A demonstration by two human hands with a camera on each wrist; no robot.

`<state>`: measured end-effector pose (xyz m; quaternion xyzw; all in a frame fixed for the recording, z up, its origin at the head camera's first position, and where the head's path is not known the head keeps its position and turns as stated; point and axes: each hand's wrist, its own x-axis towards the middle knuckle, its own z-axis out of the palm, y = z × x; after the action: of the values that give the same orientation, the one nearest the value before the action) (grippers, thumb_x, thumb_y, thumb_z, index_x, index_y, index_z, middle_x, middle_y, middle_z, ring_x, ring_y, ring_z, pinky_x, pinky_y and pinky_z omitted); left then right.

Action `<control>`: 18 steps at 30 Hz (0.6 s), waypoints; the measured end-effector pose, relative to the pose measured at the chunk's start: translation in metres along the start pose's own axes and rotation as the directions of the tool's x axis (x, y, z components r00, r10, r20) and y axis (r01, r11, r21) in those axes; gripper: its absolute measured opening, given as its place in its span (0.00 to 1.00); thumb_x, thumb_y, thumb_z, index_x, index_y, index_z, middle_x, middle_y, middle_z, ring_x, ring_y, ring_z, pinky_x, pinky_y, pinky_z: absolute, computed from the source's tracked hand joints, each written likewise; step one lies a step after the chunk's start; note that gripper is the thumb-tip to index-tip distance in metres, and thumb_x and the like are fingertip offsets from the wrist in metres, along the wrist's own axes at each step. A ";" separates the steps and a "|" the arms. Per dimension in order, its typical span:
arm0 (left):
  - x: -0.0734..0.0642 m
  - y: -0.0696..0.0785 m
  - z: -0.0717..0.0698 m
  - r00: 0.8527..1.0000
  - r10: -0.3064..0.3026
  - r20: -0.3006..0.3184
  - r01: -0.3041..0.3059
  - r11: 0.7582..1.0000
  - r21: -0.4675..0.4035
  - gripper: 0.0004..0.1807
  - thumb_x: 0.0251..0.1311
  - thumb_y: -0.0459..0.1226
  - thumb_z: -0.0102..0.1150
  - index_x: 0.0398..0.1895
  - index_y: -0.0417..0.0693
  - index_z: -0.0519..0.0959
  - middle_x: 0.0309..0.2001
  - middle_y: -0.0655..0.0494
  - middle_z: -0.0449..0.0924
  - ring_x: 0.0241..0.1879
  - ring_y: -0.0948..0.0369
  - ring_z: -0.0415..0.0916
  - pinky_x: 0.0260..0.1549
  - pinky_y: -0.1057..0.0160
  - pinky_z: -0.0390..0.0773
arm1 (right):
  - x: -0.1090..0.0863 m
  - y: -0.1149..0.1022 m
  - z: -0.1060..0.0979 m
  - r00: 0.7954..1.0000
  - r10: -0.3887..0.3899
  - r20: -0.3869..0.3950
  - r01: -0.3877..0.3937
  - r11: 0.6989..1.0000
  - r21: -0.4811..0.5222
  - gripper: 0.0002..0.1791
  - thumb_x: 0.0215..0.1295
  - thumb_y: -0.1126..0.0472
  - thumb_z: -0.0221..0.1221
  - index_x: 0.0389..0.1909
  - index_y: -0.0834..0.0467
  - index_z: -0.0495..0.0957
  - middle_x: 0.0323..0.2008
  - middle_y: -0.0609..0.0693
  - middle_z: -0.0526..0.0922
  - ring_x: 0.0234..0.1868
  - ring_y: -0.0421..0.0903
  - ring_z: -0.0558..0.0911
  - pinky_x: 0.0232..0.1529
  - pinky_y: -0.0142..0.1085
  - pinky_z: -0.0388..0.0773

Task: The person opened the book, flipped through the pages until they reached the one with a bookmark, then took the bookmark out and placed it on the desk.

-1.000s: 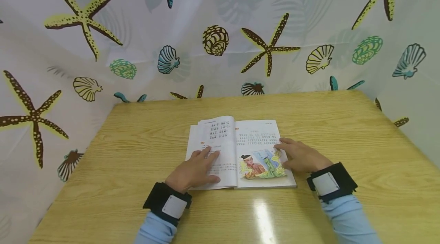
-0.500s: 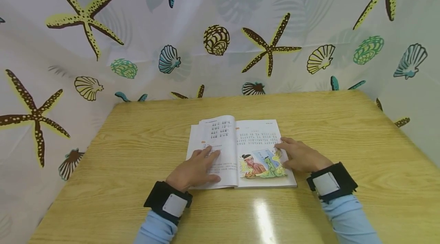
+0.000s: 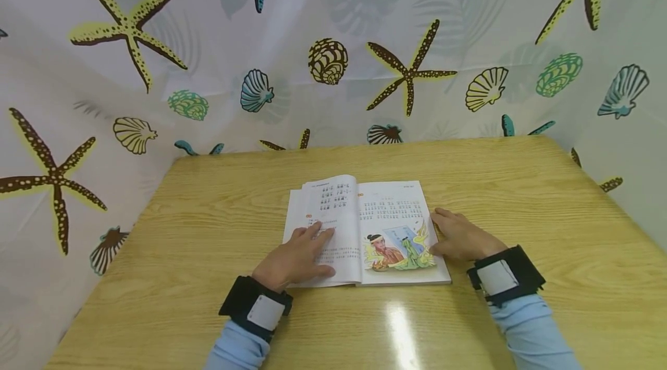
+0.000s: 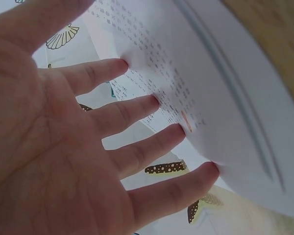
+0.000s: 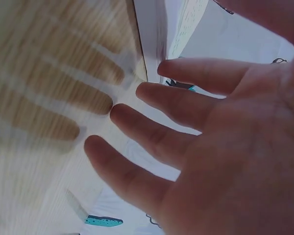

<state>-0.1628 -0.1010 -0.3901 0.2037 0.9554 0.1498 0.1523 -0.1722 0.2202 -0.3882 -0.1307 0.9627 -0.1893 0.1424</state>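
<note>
- The book point(image 3: 365, 231) lies open and flat near the middle of the table point(image 3: 521, 196), text on its left page, text above a coloured drawing on its right page.
- The left hand point(image 3: 297, 257) rests on the lower left page, fingers straight and spread, tips pressing the paper point(image 4: 152, 103); it grips nothing.
- The right hand point(image 3: 458, 235) lies at the book's right edge, fingers point(image 5: 157, 98) relaxed and apart, partly over bare table just beside the page edge, holding nothing.
- Judged from this, the step in hand is catching the right page's edge to turn it: the left hand should keep even pressure so the book does not slide, while the right fingertips lift a single sheet at the edge.
- A patterned curtain point(image 3: 333, 57) of shells and starfish stands behind and beside the table.
</note>
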 end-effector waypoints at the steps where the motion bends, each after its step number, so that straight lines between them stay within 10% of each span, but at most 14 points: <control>1: 0.000 0.000 0.000 1.000 -0.001 0.001 0.001 1.000 -0.002 0.41 0.61 0.45 0.71 0.76 0.47 0.66 0.77 0.41 0.57 0.74 0.40 0.55 0.65 0.39 0.68 | 0.000 -0.001 0.000 1.000 -0.004 -0.008 0.004 1.000 -0.010 0.40 0.60 0.62 0.68 0.67 0.78 0.64 0.69 0.80 0.58 0.69 0.79 0.58 0.67 0.67 0.59; 6: -0.001 0.000 0.001 1.000 0.001 -0.001 -0.001 1.000 -0.004 0.41 0.61 0.45 0.72 0.75 0.46 0.66 0.77 0.41 0.57 0.73 0.40 0.55 0.64 0.39 0.68 | 0.002 -0.004 -0.001 0.993 -0.022 -0.117 0.020 1.000 -0.019 0.30 0.64 0.64 0.66 0.62 0.76 0.70 0.62 0.75 0.71 0.64 0.73 0.69 0.63 0.63 0.67; 12: 0.001 -0.002 0.002 1.000 0.001 0.005 -0.001 1.000 0.008 0.41 0.61 0.46 0.71 0.76 0.47 0.66 0.77 0.42 0.56 0.74 0.40 0.55 0.65 0.40 0.68 | 0.006 -0.003 -0.002 0.961 -0.075 -0.265 0.097 0.993 0.068 0.10 0.64 0.73 0.63 0.44 0.70 0.77 0.28 0.52 0.77 0.29 0.48 0.75 0.31 0.39 0.74; 18: 0.002 -0.003 0.002 1.000 -0.003 0.011 0.003 1.000 0.006 0.41 0.62 0.46 0.71 0.76 0.46 0.65 0.77 0.41 0.56 0.74 0.40 0.55 0.65 0.39 0.67 | 0.005 -0.012 -0.001 0.944 -0.160 -0.289 0.208 0.967 0.145 0.11 0.71 0.72 0.56 0.51 0.73 0.78 0.31 0.53 0.81 0.29 0.44 0.76 0.29 0.35 0.73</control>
<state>-0.1650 -0.1023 -0.3938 0.2036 0.9553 0.1457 0.1571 -0.1745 0.2087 -0.3832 -0.1796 0.9365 -0.3012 -0.0004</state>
